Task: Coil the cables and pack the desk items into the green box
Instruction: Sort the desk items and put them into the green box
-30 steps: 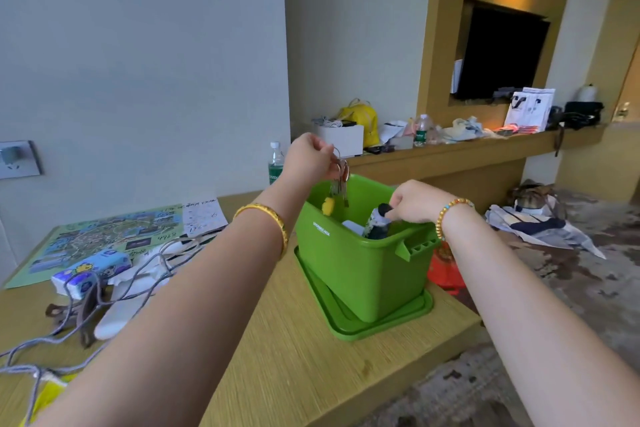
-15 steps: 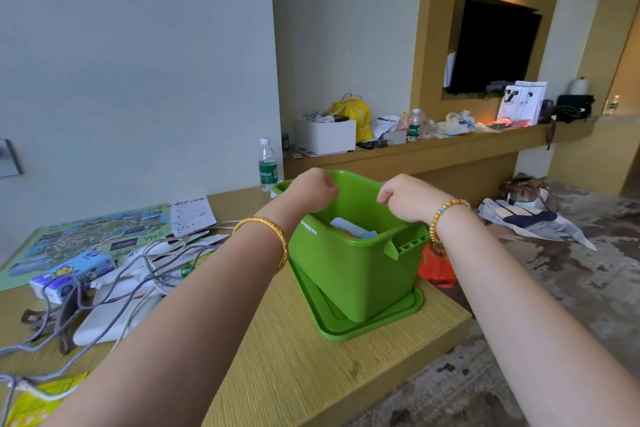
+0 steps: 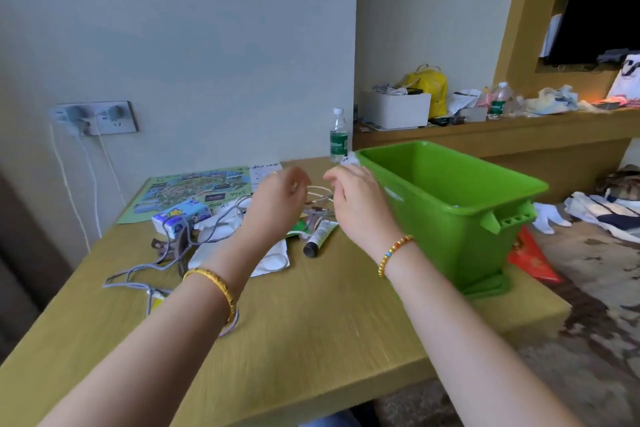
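With both the left hand (image 3: 280, 198) and right hand (image 3: 349, 194) spread and empty, the grey cable (image 3: 145, 270) should be gathered in even loops before being dropped into the green box (image 3: 460, 218) on the right.

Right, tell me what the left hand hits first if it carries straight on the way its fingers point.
Probably the pale coiled cable lying just beyond the left hand, whose relaxed fingers point forward and right. Depth is unclear; it may pass above the cable toward the right hand.

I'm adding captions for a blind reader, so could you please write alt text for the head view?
Two bare hands, the left hand and right hand, hover open above tangled cables and a tube on a wooden desk. A green box stands to the right.
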Available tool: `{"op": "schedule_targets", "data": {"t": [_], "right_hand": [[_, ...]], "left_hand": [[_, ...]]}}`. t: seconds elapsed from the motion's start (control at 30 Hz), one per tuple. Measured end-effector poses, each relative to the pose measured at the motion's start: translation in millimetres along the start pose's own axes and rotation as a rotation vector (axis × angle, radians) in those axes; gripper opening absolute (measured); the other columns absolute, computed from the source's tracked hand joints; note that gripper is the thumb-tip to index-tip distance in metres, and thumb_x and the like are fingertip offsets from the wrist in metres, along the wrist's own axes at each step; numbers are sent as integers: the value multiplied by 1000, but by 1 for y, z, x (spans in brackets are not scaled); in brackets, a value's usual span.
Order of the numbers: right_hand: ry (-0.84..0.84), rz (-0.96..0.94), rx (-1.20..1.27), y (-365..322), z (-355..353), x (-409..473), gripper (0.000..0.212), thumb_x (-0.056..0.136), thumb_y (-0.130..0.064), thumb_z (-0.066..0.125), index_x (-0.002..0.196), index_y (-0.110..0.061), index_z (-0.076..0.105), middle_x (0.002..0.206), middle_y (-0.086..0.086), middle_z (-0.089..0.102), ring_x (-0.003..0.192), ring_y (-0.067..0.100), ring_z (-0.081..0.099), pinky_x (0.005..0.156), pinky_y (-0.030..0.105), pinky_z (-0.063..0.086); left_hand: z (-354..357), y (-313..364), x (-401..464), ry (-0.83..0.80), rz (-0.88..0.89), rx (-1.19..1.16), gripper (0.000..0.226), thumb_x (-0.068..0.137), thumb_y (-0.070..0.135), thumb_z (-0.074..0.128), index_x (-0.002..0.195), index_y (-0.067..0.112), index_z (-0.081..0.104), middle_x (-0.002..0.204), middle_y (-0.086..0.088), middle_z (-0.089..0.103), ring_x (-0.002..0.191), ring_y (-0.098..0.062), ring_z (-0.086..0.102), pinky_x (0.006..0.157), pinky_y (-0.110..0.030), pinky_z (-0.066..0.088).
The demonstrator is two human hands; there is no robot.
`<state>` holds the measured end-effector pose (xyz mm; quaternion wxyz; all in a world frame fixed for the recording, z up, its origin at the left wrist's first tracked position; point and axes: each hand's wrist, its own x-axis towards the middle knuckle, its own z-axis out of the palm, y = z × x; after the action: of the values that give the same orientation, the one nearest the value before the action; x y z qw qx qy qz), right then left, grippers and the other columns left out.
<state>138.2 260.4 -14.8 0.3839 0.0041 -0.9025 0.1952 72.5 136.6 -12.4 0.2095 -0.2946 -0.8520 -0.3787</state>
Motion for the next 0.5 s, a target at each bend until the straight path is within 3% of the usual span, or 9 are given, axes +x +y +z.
{"op": "schedule_targets", "data": {"t": [0.07,0.23,0.37,0.5], "right_hand": [[-99,7,55,-12,36,-14,33,90,2,38,111,-8,62,111,9,62,108,25,50,92,36,41],[-298,37,170,-39,102,-49,32,93,-1,37,114,-7,61,116,9,60,112,23,49,94,30,39],[-366,54,263,-59,132,-69,34,94,1,36,116,-8,60,117,10,55,113,23,46,94,24,35],[-452,-25,225,-65,151,-83,41,93,1,37,126,-16,55,122,2,50,116,18,40,98,24,34]], "left_hand": [[-13,-31,-22,-4,-45,28,21,90,7,45,98,8,65,101,-8,69,96,-26,61,79,-32,45],[-42,-96,-67,32,-200,111,21,91,9,47,102,8,64,106,-9,67,99,-25,60,74,-29,41],[-57,-128,-92,86,-310,175,24,90,6,44,102,9,65,102,-10,67,93,-27,58,67,-30,37],[-64,-148,-111,118,-416,214,21,88,5,46,100,7,63,100,-12,64,91,-29,56,71,-33,43]]}}
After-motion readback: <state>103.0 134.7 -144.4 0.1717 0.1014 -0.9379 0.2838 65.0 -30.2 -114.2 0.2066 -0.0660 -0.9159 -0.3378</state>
